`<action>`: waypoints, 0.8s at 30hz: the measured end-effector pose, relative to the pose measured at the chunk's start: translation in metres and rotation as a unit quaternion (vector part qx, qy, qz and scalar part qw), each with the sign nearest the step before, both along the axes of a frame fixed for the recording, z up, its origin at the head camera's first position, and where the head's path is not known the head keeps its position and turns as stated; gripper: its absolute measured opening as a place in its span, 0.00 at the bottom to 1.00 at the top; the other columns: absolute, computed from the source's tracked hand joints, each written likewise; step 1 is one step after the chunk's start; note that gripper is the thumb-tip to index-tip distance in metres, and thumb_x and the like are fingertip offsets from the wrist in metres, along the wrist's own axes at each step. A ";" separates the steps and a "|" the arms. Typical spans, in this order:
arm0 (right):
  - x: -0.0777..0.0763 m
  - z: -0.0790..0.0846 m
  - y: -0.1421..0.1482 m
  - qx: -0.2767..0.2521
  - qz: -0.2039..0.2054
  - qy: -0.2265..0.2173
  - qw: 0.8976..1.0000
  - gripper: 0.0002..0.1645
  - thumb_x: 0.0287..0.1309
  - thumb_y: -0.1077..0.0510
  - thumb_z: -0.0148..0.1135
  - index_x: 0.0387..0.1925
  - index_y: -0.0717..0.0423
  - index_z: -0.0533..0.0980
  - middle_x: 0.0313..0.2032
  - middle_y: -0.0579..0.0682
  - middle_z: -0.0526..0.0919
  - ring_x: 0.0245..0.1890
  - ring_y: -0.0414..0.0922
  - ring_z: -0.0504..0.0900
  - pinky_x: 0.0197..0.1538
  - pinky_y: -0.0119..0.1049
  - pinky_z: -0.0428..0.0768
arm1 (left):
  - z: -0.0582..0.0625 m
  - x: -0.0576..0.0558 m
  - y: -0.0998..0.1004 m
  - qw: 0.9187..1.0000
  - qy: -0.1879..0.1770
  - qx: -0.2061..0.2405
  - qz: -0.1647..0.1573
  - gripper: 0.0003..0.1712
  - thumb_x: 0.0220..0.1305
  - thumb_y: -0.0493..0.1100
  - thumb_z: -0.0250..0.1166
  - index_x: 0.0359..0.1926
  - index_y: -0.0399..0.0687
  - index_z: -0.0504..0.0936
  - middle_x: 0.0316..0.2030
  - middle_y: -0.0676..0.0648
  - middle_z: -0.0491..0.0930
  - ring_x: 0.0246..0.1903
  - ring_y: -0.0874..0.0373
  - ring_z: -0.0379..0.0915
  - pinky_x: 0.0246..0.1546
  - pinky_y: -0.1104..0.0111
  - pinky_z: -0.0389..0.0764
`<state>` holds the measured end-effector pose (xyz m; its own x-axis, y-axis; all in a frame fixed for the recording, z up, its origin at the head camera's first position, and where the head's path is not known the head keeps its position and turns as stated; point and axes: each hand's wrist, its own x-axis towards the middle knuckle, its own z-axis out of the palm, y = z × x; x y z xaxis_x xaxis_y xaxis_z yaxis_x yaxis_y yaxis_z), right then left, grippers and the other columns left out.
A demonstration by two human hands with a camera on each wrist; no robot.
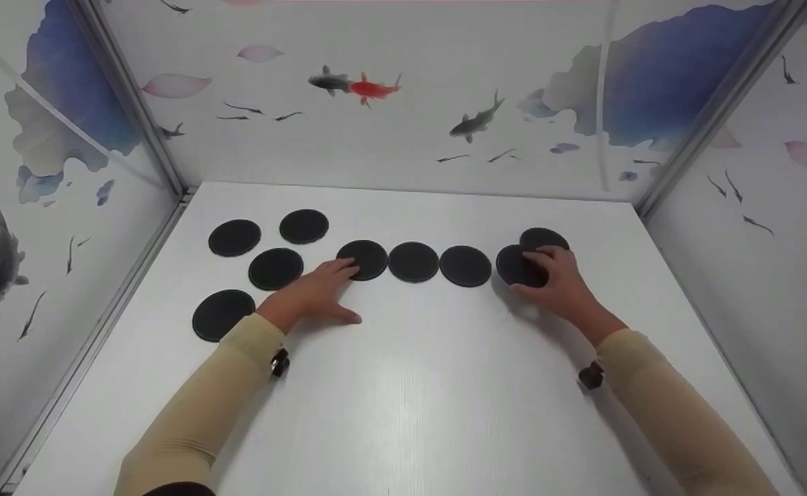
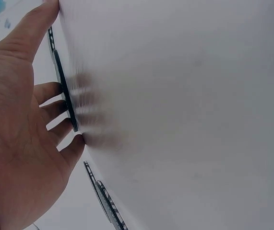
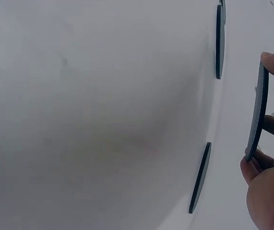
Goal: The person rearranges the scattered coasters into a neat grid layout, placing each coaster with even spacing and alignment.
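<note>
My right hand (image 1: 563,284) grips a round black coaster (image 1: 516,264) by its edge, thumb at the near side and fingers at the far side. In the right wrist view this coaster (image 3: 257,110) is raised off the white table. Behind it another black coaster (image 1: 541,238) lies flat, partly covered. My left hand (image 1: 310,293) touches the leftmost coaster (image 1: 369,258) of a row with its fingertips, thumb spread away. Beside that one, a middle coaster (image 1: 414,262) and a right-hand coaster (image 1: 465,266) line up edge to edge.
Several more black coasters lie at the left, among them a far one (image 1: 304,226), one by the left hand (image 1: 274,269) and one partly under the left sleeve (image 1: 221,314). White printed panels (image 1: 403,151) enclose the table (image 1: 410,413) at the back and both sides.
</note>
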<state>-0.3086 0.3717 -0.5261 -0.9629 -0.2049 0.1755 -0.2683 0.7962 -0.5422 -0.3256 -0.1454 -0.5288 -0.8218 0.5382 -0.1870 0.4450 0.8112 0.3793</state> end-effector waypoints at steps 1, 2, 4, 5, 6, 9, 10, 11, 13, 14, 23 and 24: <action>0.002 0.000 -0.003 0.002 0.006 0.001 1.000 0.47 0.63 0.43 0.82 0.76 0.60 0.75 0.74 0.67 0.65 0.77 0.66 0.59 0.76 0.67 0.67 | 0.000 0.000 0.000 1.000 0.001 -0.002 0.000 0.65 0.64 0.72 0.77 0.89 0.46 0.57 0.89 0.44 0.48 0.87 0.41 0.43 0.83 0.44 0.56; 0.004 0.001 -0.006 0.002 0.012 0.001 1.000 0.47 0.63 0.43 0.83 0.76 0.59 0.75 0.74 0.67 0.65 0.77 0.65 0.60 0.75 0.66 0.68 | 0.000 0.000 0.000 1.000 0.003 -0.002 -0.001 0.65 0.64 0.72 0.77 0.89 0.46 0.57 0.89 0.44 0.48 0.87 0.41 0.43 0.83 0.44 0.56; 0.007 0.001 -0.012 0.000 0.025 0.002 1.000 0.47 0.62 0.44 0.83 0.76 0.60 0.76 0.74 0.67 0.65 0.76 0.65 0.60 0.74 0.65 0.69 | -0.001 0.000 0.000 1.000 0.005 -0.001 0.000 0.65 0.64 0.71 0.77 0.89 0.47 0.58 0.89 0.44 0.48 0.87 0.41 0.43 0.83 0.44 0.57; 0.008 0.002 -0.015 0.000 0.030 0.002 1.000 0.47 0.62 0.44 0.83 0.76 0.59 0.76 0.74 0.67 0.65 0.76 0.65 0.60 0.74 0.64 0.69 | -0.001 0.000 0.000 1.000 0.006 -0.001 0.001 0.65 0.64 0.71 0.77 0.89 0.47 0.58 0.89 0.44 0.49 0.87 0.41 0.43 0.83 0.43 0.57; 0.010 0.002 -0.018 0.000 0.034 0.000 0.999 0.47 0.62 0.44 0.84 0.76 0.58 0.76 0.74 0.67 0.65 0.76 0.65 0.60 0.74 0.64 0.69 | -0.001 0.000 0.000 1.000 0.005 -0.001 0.001 0.64 0.64 0.71 0.77 0.89 0.47 0.58 0.89 0.44 0.49 0.87 0.41 0.43 0.83 0.43 0.57; 0.015 0.001 -0.026 0.004 0.047 -0.005 0.999 0.48 0.61 0.44 0.84 0.76 0.57 0.76 0.75 0.66 0.65 0.76 0.64 0.60 0.74 0.64 0.70 | -0.003 0.000 0.000 1.000 0.001 -0.001 0.002 0.65 0.64 0.71 0.77 0.89 0.47 0.58 0.89 0.44 0.49 0.87 0.41 0.44 0.83 0.43 0.57; 0.016 0.001 -0.028 0.008 0.051 -0.007 0.999 0.48 0.60 0.44 0.85 0.76 0.56 0.77 0.75 0.65 0.65 0.76 0.63 0.60 0.74 0.63 0.70 | -0.003 0.000 0.000 1.000 0.000 -0.002 0.001 0.65 0.64 0.71 0.77 0.89 0.47 0.58 0.89 0.44 0.49 0.87 0.41 0.43 0.83 0.43 0.57; 0.017 0.000 -0.030 0.010 0.058 -0.006 0.998 0.48 0.60 0.44 0.85 0.76 0.56 0.77 0.75 0.65 0.65 0.76 0.63 0.60 0.74 0.63 0.70 | -0.004 0.000 -0.001 1.000 -0.001 -0.001 0.001 0.65 0.63 0.71 0.77 0.89 0.47 0.58 0.89 0.44 0.48 0.87 0.41 0.43 0.83 0.44 0.57; 0.020 -0.001 -0.035 0.014 0.073 -0.004 0.997 0.47 0.60 0.45 0.85 0.76 0.55 0.77 0.74 0.65 0.66 0.76 0.63 0.61 0.74 0.63 0.70 | -0.005 -0.001 -0.001 1.000 -0.003 -0.001 0.001 0.66 0.63 0.71 0.77 0.89 0.47 0.58 0.89 0.45 0.48 0.87 0.42 0.43 0.83 0.44 0.57; 0.021 -0.001 -0.037 0.014 0.081 -0.002 0.997 0.47 0.60 0.45 0.85 0.76 0.55 0.77 0.74 0.65 0.66 0.75 0.63 0.61 0.74 0.63 0.69 | -0.006 -0.001 -0.001 1.000 -0.003 -0.001 0.000 0.66 0.63 0.72 0.77 0.89 0.48 0.58 0.89 0.45 0.48 0.87 0.42 0.43 0.83 0.44 0.57; 0.031 0.000 -0.054 0.015 0.131 0.016 0.991 0.45 0.59 0.46 0.85 0.75 0.51 0.79 0.74 0.64 0.68 0.72 0.60 0.64 0.72 0.60 0.72 | -0.004 -0.002 -0.002 1.000 0.001 0.002 -0.002 0.66 0.63 0.72 0.77 0.89 0.48 0.57 0.89 0.45 0.48 0.87 0.42 0.42 0.82 0.43 0.57; 0.032 0.001 -0.056 0.015 0.134 0.016 0.991 0.45 0.59 0.46 0.85 0.75 0.52 0.79 0.74 0.64 0.68 0.72 0.60 0.65 0.71 0.60 0.72 | -0.004 -0.002 -0.002 1.000 0.000 0.004 -0.002 0.66 0.63 0.71 0.77 0.89 0.47 0.58 0.89 0.45 0.48 0.87 0.41 0.43 0.83 0.43 0.57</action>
